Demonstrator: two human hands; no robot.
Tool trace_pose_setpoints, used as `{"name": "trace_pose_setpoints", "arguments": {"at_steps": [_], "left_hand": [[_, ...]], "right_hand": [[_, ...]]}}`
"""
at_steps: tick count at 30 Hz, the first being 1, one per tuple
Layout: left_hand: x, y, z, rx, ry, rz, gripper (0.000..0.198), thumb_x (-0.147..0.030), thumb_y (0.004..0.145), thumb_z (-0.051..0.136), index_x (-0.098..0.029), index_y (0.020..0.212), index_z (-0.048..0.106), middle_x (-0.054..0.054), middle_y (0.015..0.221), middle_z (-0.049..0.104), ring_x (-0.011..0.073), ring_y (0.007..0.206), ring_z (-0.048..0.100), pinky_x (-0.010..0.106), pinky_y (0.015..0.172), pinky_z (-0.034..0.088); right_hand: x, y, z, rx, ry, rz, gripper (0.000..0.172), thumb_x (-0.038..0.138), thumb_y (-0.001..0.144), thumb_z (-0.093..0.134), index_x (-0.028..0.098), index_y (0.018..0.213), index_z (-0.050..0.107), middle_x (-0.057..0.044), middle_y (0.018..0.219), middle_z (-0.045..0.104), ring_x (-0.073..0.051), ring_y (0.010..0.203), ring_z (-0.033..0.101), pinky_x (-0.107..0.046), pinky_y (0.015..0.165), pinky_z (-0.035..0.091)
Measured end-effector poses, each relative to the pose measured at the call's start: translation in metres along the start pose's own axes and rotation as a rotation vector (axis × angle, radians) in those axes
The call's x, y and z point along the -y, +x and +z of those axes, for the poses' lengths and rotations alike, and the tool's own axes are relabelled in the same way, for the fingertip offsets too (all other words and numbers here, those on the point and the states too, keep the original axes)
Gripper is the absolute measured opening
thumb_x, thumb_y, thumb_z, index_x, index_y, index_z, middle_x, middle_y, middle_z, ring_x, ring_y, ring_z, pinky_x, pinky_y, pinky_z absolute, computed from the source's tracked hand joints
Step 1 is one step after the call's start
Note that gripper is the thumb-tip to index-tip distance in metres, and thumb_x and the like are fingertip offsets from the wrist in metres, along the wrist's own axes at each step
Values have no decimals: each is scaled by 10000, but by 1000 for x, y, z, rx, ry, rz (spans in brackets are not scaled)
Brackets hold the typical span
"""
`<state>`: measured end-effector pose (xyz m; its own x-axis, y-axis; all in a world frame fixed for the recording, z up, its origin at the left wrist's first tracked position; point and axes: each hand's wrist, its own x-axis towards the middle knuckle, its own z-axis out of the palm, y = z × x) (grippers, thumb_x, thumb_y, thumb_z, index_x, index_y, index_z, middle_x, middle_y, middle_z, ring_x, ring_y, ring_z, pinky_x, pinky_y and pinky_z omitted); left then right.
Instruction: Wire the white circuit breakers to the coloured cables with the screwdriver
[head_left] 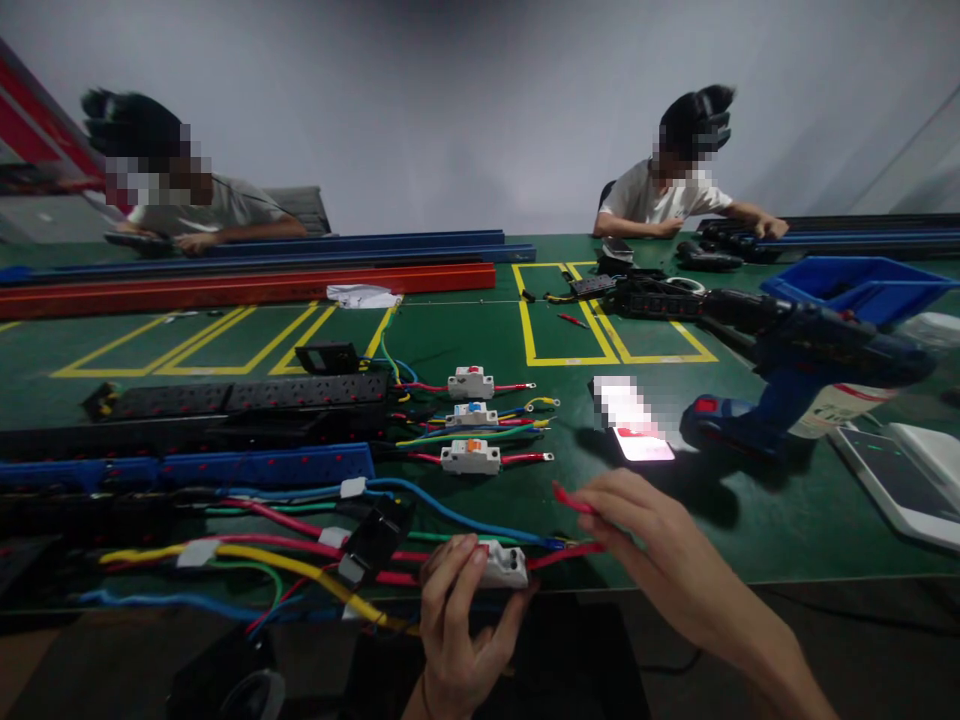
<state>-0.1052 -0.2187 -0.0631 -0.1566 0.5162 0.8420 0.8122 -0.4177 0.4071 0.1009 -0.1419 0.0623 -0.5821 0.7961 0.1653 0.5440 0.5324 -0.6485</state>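
Note:
Near the table's front edge my left hand (463, 625) is closed round a white circuit breaker (504, 567), gripping it from the left and below. Red wires run into the breaker from the left, and another red wire (559, 555) leaves its right side. My right hand (664, 555) pinches red wire to the right of the breaker; a short red end (574, 500) sticks out past its fingertips. Just beyond lie three more breakers with wired ends: one with a red switch (471, 382), one blue (471, 413) and one orange (470, 456).
Power strips (300, 395) and bundled cables (277, 555) fill the left. On the right are a lit phone (634, 420), a blue cordless drill (817, 350), a blue bin (855, 285) and a white device (892, 480). Two people sit across the table (450, 330).

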Motion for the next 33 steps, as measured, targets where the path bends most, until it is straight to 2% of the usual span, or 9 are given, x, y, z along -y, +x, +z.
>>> {"name": "trace_pose_setpoints", "arguments": {"at_steps": [3, 4, 6, 9, 13, 16, 25, 30, 33], "left_hand": [[0, -1, 0, -8, 7, 8, 668, -154, 720, 843, -111, 1302, 517, 145, 1164, 580, 272, 1079, 626, 424, 884, 584], [0, -1, 0, -8, 9, 8, 673, -163, 718, 846, -110, 1302, 516, 145, 1166, 577, 272, 1079, 625, 422, 883, 586], [0, -2, 1, 2, 17, 16, 662, -164, 719, 846, -111, 1293, 520, 143, 1165, 573, 275, 1089, 621, 424, 887, 587], [0, -1, 1, 8, 18, 13, 629, -156, 729, 837, -122, 1276, 529, 134, 1158, 571, 277, 1099, 617, 429, 894, 585], [0, 0, 2, -5, 6, -7, 633, -178, 742, 830, -132, 1290, 515, 132, 1157, 571, 264, 1075, 628, 412, 878, 589], [0, -1, 1, 7, 4, -20, 610, -172, 759, 812, -136, 1290, 515, 134, 1166, 572, 267, 1086, 626, 418, 891, 584], [2, -5, 1, 17, -7, -27, 556, -167, 803, 762, -145, 1298, 511, 136, 1197, 565, 272, 1120, 616, 437, 921, 571], [2, -6, 0, 27, -25, -31, 556, -142, 803, 757, -129, 1301, 509, 150, 1210, 561, 284, 1134, 608, 456, 928, 567], [2, -7, 0, 30, -28, -38, 539, -152, 814, 747, -140, 1299, 513, 148, 1215, 565, 284, 1128, 612, 458, 918, 573]], "right_hand": [[-3, -29, 3, -263, -56, -55, 294, 215, 1006, 438, 265, 1261, 575, -18, 942, 620, -94, 840, 598, -171, 717, 484], [-2, -40, 6, -316, -89, -54, 301, 231, 1003, 445, 273, 1272, 571, -15, 909, 622, -95, 805, 606, -164, 689, 491], [2, -58, 16, -355, -143, -6, 297, 309, 991, 477, 282, 1266, 585, -30, 952, 654, -125, 857, 640, -179, 711, 521], [10, -72, 35, -292, -95, 119, 303, 433, 966, 495, 269, 1193, 613, -60, 1086, 677, -190, 989, 654, -236, 785, 549], [11, -65, 55, -141, 94, 269, 226, 414, 983, 452, 243, 953, 596, -29, 861, 662, -157, 758, 637, -241, 683, 520], [5, -58, 60, -60, 187, 306, 250, 394, 995, 429, 220, 884, 571, -22, 815, 626, -144, 714, 596, -242, 656, 482], [-3, -51, 55, -28, 275, 300, 223, 376, 988, 467, 211, 919, 600, -26, 920, 627, -144, 829, 584, -249, 747, 447], [-7, -45, 54, -45, 254, 274, 231, 379, 967, 505, 197, 883, 619, -31, 876, 623, -154, 816, 573, -262, 733, 434], [-14, -43, 57, -60, 331, 319, 234, 403, 937, 549, 188, 899, 634, -40, 875, 632, -164, 816, 580, -267, 719, 445]]}}
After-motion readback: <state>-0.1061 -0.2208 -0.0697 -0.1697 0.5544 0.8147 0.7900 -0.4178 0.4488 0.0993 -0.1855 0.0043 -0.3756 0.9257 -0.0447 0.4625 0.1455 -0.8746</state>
